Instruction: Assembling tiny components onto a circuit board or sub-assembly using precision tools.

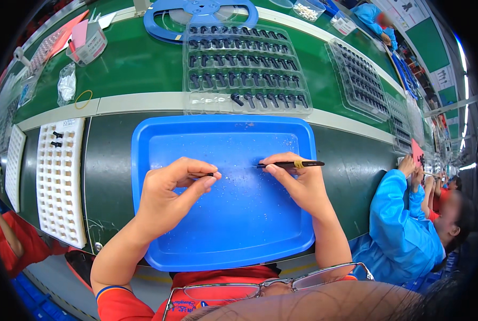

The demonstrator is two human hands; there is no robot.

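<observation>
Head view: small dark part (pixel 210 174), short and thin as far as it shows; fingers hide much of it, can't tell full shape. Slim black tool (pixel 315 163), yellow band round the shaft, narrow tip pointing left; can't tell exact type. Nearest the lens, glasses (pixel 273 282) cut across the lower edge over a red shirt (pixel 124 306). Blue tray (pixel 231 260) sits under both hands, pale specks scattered on its floor. Left of it: white foam tray (pixel 62 184), rows of pockets, two black pieces (pixel 57 139) toward its far end. Right: co-worker's blue sleeve (pixel 391 208), well apart from the work. Just beyond the blue tray: clear tray (pixel 212 101), rows of dark pieces. Farther left, a yellow rubber band (pixel 76 100) near a clear bag (pixel 66 84); farther right, clear stacked trays (pixel 375 113). Blue reel (pixel 200 9) behind the clear tray. Grip: left hand (pixel 166 192) pinches the part between thumb and index fingertips; right hand (pixel 306 184) is closed round the tool. Part is at the left fingertips, over the blue tray, well apart from the tool tip, roughly level with it in view.
</observation>
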